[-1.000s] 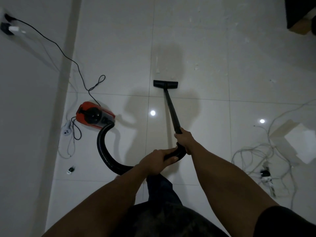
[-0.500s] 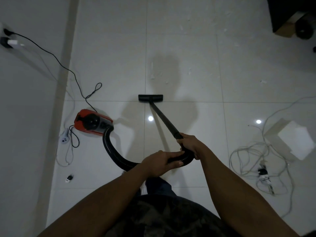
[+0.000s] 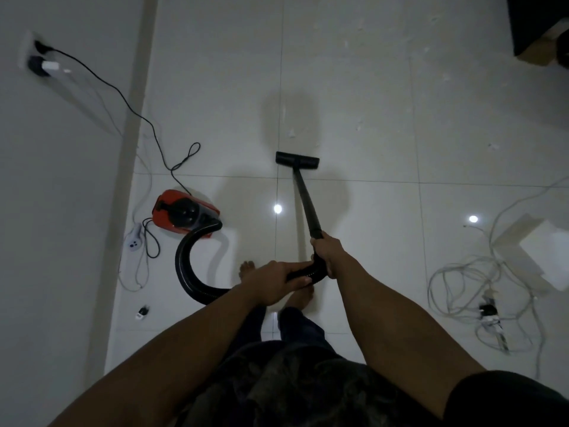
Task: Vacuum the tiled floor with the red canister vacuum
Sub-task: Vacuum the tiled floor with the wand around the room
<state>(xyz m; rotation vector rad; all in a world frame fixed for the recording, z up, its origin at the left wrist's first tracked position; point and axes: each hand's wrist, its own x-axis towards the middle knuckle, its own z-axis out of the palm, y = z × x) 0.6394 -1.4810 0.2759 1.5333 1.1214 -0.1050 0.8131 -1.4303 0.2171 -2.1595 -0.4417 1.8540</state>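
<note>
The red canister vacuum (image 3: 181, 212) sits on the white tiled floor (image 3: 363, 118) at the left, near the wall. Its black ribbed hose (image 3: 187, 269) curves from the canister down and round to my hands. My left hand (image 3: 274, 283) grips the hose end at the bent handle. My right hand (image 3: 328, 252) holds the lower end of the black wand (image 3: 306, 201). The wand runs forward to the black floor nozzle (image 3: 297, 160), which rests flat on the tile just past a grout line. Small white scraps (image 3: 291, 132) lie beyond the nozzle.
A black power cord (image 3: 135, 109) runs from the wall socket (image 3: 40, 61) to the canister. A white power strip (image 3: 134, 240) lies beside it. A tangle of white cables (image 3: 480, 291) and a white box (image 3: 529, 251) lie at the right. Dark furniture (image 3: 538, 26) stands top right. My bare feet (image 3: 246, 269) are under my hands.
The nozzle was drawn back and left half a second ago; now it has been pushed forward and right again. Both hands kept their hold on the handle and wand.
</note>
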